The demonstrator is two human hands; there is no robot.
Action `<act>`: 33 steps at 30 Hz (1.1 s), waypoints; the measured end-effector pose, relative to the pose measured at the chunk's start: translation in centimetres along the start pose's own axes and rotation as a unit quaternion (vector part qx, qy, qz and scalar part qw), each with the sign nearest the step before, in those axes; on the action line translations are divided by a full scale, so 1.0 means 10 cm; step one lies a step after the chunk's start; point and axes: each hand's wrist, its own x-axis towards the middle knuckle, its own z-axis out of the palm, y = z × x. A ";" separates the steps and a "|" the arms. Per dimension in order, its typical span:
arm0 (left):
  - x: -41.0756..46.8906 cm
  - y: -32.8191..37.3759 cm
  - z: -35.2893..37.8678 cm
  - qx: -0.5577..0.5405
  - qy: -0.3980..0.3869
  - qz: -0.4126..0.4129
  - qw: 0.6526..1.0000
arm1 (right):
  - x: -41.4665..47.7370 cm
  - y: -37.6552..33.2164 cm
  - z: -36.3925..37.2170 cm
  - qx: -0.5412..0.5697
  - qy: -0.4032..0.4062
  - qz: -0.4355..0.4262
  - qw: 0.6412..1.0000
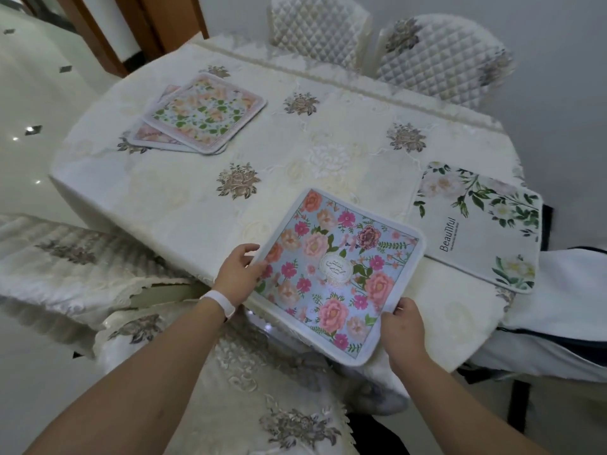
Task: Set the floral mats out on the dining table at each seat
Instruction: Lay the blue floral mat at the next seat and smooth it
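Observation:
A pale blue floral mat (338, 274) with pink and orange roses lies at the table's near edge, its near corner hanging over. My left hand (238, 277) pinches its left edge and my right hand (402, 326) grips its near right edge. To its right a white mat (476, 224) with green leaves and the word "Beautiful" lies flat on the table. At the far left, a stack of pink-bordered floral mats (200, 114) rests on the cream tablecloth (184, 192).
Two quilted chair backs (440, 57) stand at the far side. A chair with a lace embroidered cover (78, 257) sits at the near left, another covered seat (262, 405) below my arms. White cloth and a dark frame (558, 323) lie at the right.

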 end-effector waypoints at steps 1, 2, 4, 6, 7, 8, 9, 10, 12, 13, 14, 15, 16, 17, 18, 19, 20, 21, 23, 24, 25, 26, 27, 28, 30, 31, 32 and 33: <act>-0.01 -0.01 0.00 -0.029 -0.007 -0.014 0.999 | 0.00 0.01 0.01 0.012 0.007 0.008 1.000; -0.03 -0.04 0.01 -0.058 -0.008 -0.028 0.998 | 0.02 0.03 0.03 0.027 0.015 0.017 0.999; -0.11 -0.11 0.06 -0.138 -0.007 -0.048 0.989 | 0.01 0.08 0.08 0.055 0.025 0.037 0.997; -0.25 -0.13 0.19 -0.219 -0.028 -0.074 0.973 | -0.03 0.10 0.15 0.084 0.026 0.051 0.995; -0.31 -0.14 0.28 -0.244 -0.042 -0.087 0.965 | -0.04 0.12 0.20 0.098 0.022 0.061 0.993; -0.38 -0.15 0.38 -0.260 -0.057 -0.093 0.959 | -0.06 0.13 0.26 0.112 0.017 0.072 0.991; -0.45 -0.18 0.49 -0.270 -0.067 -0.092 0.956 | -0.07 0.14 0.32 0.125 0.011 0.082 0.989; -0.51 -0.21 0.58 -0.265 -0.068 -0.085 0.958 | -0.08 0.16 0.38 0.134 0.007 0.091 0.987; -0.62 -0.28 0.73 -0.226 -0.054 -0.069 0.970 | -0.10 0.20 0.48 0.148 0.002 0.112 0.983; -0.65 -0.31 0.76 -0.206 -0.048 -0.065 0.975 | -0.12 0.21 0.52 0.154 0.000 0.122 0.980; -0.67 -0.33 0.78 -0.194 -0.045 -0.067 0.978 | -0.14 0.22 0.55 0.160 -0.003 0.130 0.978; -0.68 -0.34 0.78 -0.189 -0.043 -0.071 0.978 | -0.16 0.23 0.57 0.168 -0.007 0.136 0.976; -0.68 -0.34 0.76 -0.186 -0.040 -0.077 0.979 | -0.17 0.24 0.59 0.178 -0.013 0.142 0.974; -0.66 -0.34 0.74 -0.182 -0.038 -0.079 0.979 | -0.18 0.24 0.60 0.188 -0.019 0.147 0.971; -0.65 -0.35 0.71 -0.180 -0.036 -0.081 0.980 | -0.19 0.23 0.60 0.198 -0.027 0.152 0.968; -0.62 -0.35 0.69 -0.178 -0.036 -0.081 0.980 | -0.18 0.23 0.59 0.208 -0.034 0.155 0.965; -0.61 -0.35 0.68 -0.176 -0.036 -0.083 0.980 | -0.17 0.23 0.56 0.219 -0.036 0.155 0.963; -0.60 -0.34 0.68 -0.175 -0.035 -0.085 0.980 | -0.14 0.21 0.51 0.226 -0.034 0.152 0.962; -0.57 -0.33 0.68 -0.176 -0.030 -0.091 0.980 | -0.03 0.15 0.39 0.243 -0.010 0.146 0.959; -0.55 -0.34 0.69 -0.178 -0.030 -0.095 0.979 | 0.05 0.12 0.32 0.253 0.009 0.146 0.956; -0.53 -0.35 0.68 -0.178 -0.031 -0.097 0.979 | 0.15 0.08 0.25 0.262 0.030 0.141 0.954; -0.50 -0.38 0.67 -0.176 -0.036 -0.095 0.979 | 0.26 0.02 0.18 0.259 0.049 0.136 0.955; -0.48 -0.39 0.65 -0.173 -0.041 -0.090 0.980 | 0.38 -0.05 0.11 0.252 0.062 0.126 0.958; -0.46 -0.41 0.62 -0.169 -0.046 -0.083 0.981 | 0.46 -0.13 0.04 0.236 0.067 0.118 0.962; -0.42 -0.39 0.54 -0.150 -0.046 -0.066 0.985 | 0.58 -0.25 -0.07 0.196 0.054 0.106 0.973; -0.39 -0.36 0.50 -0.137 -0.042 -0.061 0.988 | 0.62 -0.28 -0.10 0.171 0.038 0.100 0.980; -0.35 -0.33 0.46 -0.124 -0.038 -0.058 0.990 | 0.64 -0.29 -0.13 0.146 0.013 0.099 0.984; -0.31 -0.30 0.42 -0.112 -0.032 -0.054 0.992 | 0.66 -0.28 -0.13 0.130 -0.017 0.101 0.986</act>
